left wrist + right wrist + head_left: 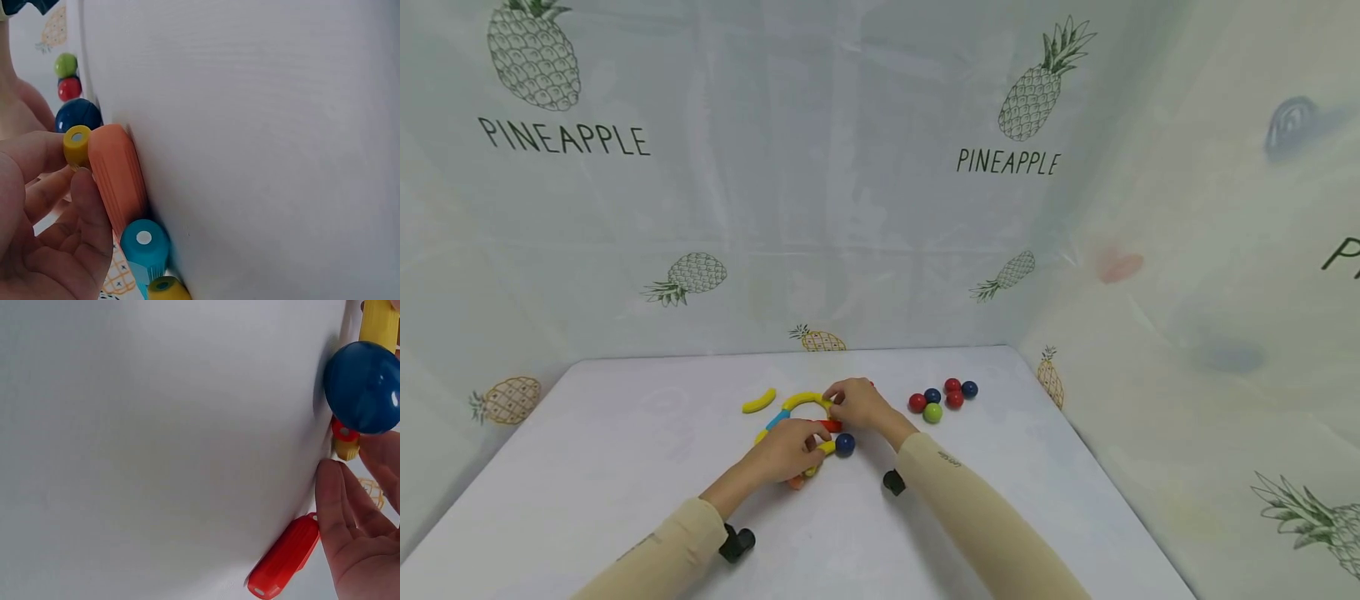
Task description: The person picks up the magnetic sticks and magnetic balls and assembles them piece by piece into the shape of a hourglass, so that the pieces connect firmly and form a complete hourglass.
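Note:
My left hand [786, 452] pinches a short yellow magnetic stick [76, 145] between thumb and fingers. A dark blue ball [845, 444] sits at that stick's far end. Close beside it in the left wrist view lie an orange stick [115, 172] and a teal stick [145, 245]. Farther back, my right hand [861, 402] has thumb and fingertips around the right end of a curved yellow stick [805, 397], partly hidden by the hand. This curve joins a blue stick [777, 419] in a ring-like outline. A red stick [830, 425] lies between the hands.
Several red, blue and green balls [932, 412] cluster to the right on the white table [1000, 500]. A loose yellow curved stick [759, 402] lies at the back left. Beyond my right fingers is another red stick [284, 556]. A pineapple-print curtain [850, 208] hangs behind.

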